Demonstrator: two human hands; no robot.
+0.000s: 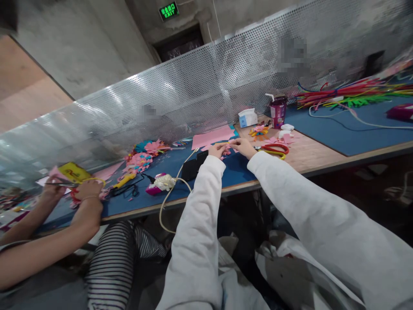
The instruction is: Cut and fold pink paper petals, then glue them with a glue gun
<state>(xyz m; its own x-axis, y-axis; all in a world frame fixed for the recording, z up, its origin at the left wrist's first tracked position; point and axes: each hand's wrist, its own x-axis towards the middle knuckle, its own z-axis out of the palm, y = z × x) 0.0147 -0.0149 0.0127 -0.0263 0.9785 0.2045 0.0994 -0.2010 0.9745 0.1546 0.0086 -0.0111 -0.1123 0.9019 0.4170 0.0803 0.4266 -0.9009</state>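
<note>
Both my arms in white sleeves reach out to the blue mat (238, 170) on the table. My left hand (218, 149) and my right hand (242, 146) lie close together, fingers curled on small pink paper pieces (227, 151) between them. A sheet of pink paper (213, 137) lies just behind my hands. Red and yellow scissors (274, 150) rest right of my right hand, untouched.
A co-worker's bare arms (80, 206) at left work with scissors on paper. Paper flowers (142, 160), a glue gun (161, 183) with its cord, a tissue box (248, 117), a purple cup (278, 111) and coloured pipe cleaners (351, 94) lie along a perforated metal screen (200, 86).
</note>
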